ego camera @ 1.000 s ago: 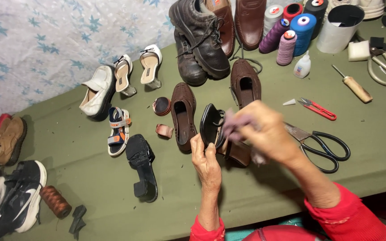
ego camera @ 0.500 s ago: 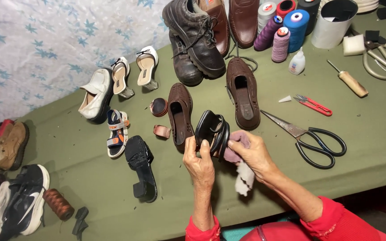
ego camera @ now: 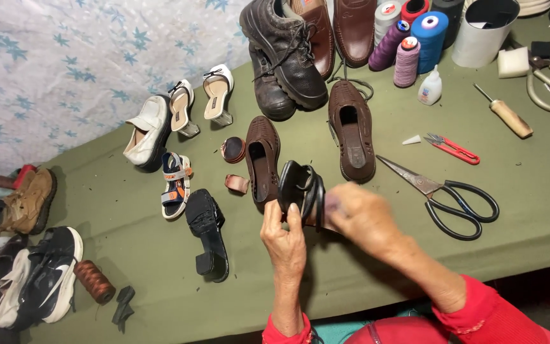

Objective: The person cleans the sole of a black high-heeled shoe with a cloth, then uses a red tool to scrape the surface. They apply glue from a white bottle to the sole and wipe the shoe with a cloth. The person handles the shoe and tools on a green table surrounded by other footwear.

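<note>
My left hand (ego camera: 284,239) grips a black strappy shoe (ego camera: 300,186) from below and holds it on edge just above the green table (ego camera: 529,191). My right hand (ego camera: 363,218), blurred with motion, presses a small pale purple cloth (ego camera: 332,202) against the shoe's right side. Both arms wear red sleeves. A brown woven slip-on (ego camera: 263,159) lies just behind the held shoe, and its mate (ego camera: 351,130) lies to the right of it.
Large black-handled scissors (ego camera: 454,199) lie right of my hands, red snips (ego camera: 453,148) and an awl (ego camera: 508,116) beyond. Black boots (ego camera: 284,54), thread spools (ego camera: 415,38) and a glue bottle (ego camera: 430,86) stand at the back. A black heeled sandal (ego camera: 208,232) lies left.
My right hand with the cloth has swung from over the shoe, down to its right side, and now back against it. The left hand has kept hold of the shoe.
</note>
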